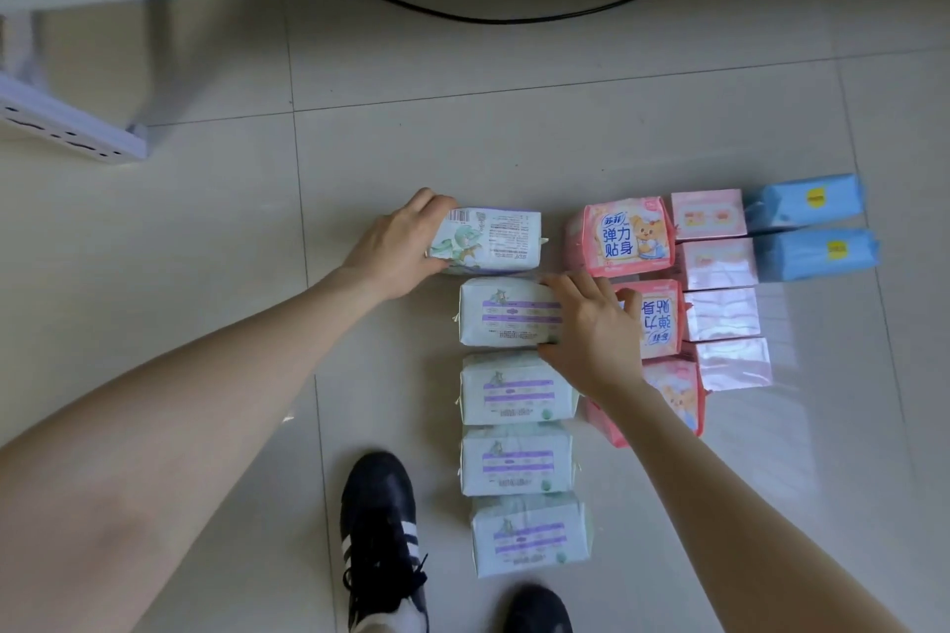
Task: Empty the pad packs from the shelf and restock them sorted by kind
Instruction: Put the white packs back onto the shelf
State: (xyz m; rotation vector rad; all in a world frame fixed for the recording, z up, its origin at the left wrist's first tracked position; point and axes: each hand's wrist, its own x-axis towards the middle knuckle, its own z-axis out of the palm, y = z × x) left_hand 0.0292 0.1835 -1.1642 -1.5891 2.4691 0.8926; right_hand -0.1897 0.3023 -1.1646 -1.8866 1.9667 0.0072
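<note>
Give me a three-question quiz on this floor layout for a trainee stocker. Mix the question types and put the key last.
1. Multiple choice: how many blue packs lie on the floor? A) one B) two C) four
2. True or false: the left hand grips the farthest green-and-white pack while the right hand grips the next green-and-white pack in that column.
3. Fill in: the pale pink packs form a column of ___.
Key: 1 B; 2 true; 3 four.
</note>
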